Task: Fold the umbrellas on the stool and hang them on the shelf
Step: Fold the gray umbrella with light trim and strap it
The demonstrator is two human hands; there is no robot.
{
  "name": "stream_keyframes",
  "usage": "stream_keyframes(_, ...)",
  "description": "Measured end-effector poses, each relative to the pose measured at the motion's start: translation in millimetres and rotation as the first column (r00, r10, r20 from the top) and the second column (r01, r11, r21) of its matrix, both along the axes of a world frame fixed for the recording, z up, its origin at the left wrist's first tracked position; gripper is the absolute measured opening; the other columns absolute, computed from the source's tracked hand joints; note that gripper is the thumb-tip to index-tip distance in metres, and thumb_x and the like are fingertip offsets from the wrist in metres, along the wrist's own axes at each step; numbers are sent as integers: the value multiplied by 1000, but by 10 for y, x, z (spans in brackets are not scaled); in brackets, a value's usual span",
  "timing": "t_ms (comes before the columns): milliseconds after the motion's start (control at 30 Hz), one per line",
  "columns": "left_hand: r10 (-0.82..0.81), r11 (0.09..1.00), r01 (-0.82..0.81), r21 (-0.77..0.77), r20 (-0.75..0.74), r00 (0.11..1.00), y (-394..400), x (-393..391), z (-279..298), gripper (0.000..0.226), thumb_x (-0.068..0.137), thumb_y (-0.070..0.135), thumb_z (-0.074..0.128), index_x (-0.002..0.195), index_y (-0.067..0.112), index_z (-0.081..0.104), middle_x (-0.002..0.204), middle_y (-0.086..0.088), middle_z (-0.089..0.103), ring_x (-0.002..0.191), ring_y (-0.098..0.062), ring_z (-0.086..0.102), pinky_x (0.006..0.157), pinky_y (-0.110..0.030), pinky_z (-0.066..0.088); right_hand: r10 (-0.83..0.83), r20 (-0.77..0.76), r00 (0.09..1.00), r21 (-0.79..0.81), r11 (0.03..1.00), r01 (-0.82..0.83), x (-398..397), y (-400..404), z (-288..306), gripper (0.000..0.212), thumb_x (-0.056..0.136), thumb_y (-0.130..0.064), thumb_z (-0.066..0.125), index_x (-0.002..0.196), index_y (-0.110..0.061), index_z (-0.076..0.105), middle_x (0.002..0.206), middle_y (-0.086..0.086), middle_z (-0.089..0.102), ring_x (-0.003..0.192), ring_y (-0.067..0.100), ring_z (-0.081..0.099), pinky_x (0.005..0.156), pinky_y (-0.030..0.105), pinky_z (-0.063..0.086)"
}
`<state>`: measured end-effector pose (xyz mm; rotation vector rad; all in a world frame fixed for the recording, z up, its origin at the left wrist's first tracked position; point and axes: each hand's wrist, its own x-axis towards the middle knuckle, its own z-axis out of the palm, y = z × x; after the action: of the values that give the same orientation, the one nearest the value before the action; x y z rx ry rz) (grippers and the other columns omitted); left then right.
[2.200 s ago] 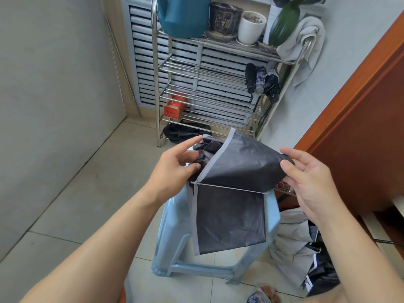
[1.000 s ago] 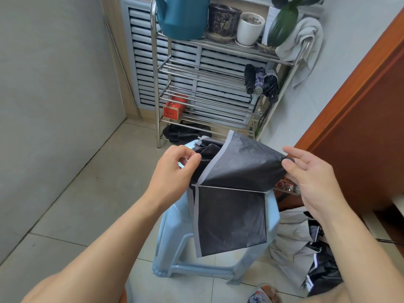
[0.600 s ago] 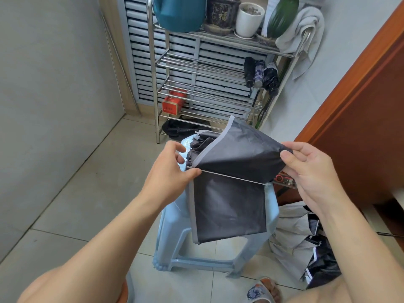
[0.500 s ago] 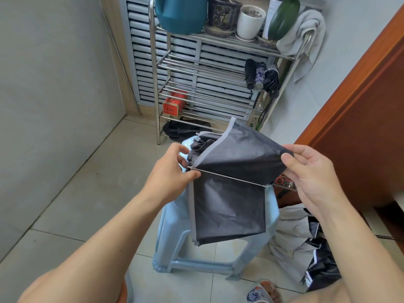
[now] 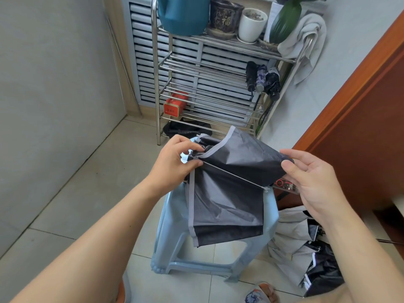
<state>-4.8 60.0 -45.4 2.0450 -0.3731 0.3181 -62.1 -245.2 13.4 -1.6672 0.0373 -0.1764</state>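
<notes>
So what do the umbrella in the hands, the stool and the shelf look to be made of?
Umbrella: thin dark grey woven fabric, matt, creased, with a pale edge band and a thin metal rib. Stool: pale blue moulded plastic, slightly glossy. Shelf: shiny metal tubing, probably stainless steel, judging by the bright reflections.

Pale tiled floor (image 5: 87, 193) meets grey walls (image 5: 54, 84); a white louvred panel (image 5: 142, 62) stands behind, a reddish-brown wooden door (image 5: 360, 127) alongside.

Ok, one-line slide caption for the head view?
Both hands, left and right, pinch a dark umbrella over the stool; three folded ones hang on the shelf.
</notes>
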Motion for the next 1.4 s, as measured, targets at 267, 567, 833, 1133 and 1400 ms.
stream_keyframes(267,-39,996,33,77,80,996,84,18,-48,26,77,-3,84,76,17,67,93,2,60,87,-12,58,76,-18,42,-14,42,999,-71,997,17,-63,-1,30,37,90,5,68,82,-28,81,86,1,78,82,15,72,80,25,59)
stream_keyframes(567,-155,941,76,329,222,963,196,-201,-269,27,76,-10,78,78,13,64,108,9,73,93,-18,57,76,-31,50,158,-291,944,-499,816,-290,-200,-123,141,15,88,-15,76,78,-25,81,98,-12,68,92,13,67,85,25,48)
stream_keyframes(833,-44,956,-31,293,248,968,142,-169,-234,24,80,-8,77,85,14,69,106,10,73,98,-18,60,79,-34,54,190,-303,934,-580,741,-339,-44,206,47,47,66,-68,81,106,-51,64,121,-27,54,117,-6,50,99,17,38)
stream_keyframes(1133,-11,978,-16,208,128,992,176,-92,-285,34,79,-13,73,82,21,67,95,14,51,84,0,52,71,-20,43,496,139,857,-780,588,-214,-374,331,-285,32,69,7,72,74,-24,71,82,-17,58,87,10,55,77,24,43)
stream_keyframes(1400,3,986,5,166,-48,999,161,-157,-211,36,85,-7,71,83,28,68,95,13,51,81,-7,56,73,-15,43,535,-118,836,-858,369,-358,-446,375,-549,33,84,-16,67,109,-36,64,97,-22,56,96,3,52,88,17,38)
